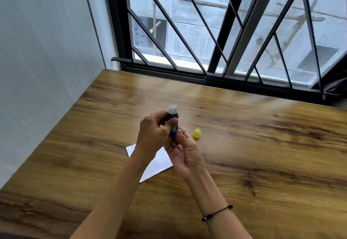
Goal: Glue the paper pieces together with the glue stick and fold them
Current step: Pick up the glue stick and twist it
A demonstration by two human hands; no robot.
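Note:
A blue glue stick with its white top uncovered stands upright above the wooden table. My left hand grips its barrel from the left. My right hand holds its lower end, palm turned up. The stick's yellow cap lies on the table just right of my hands. White paper lies flat beneath my hands, partly hidden by my left forearm.
A barred window runs along the table's far edge. A pale wall borders the table on the left. A dark beaded bracelet circles my right wrist.

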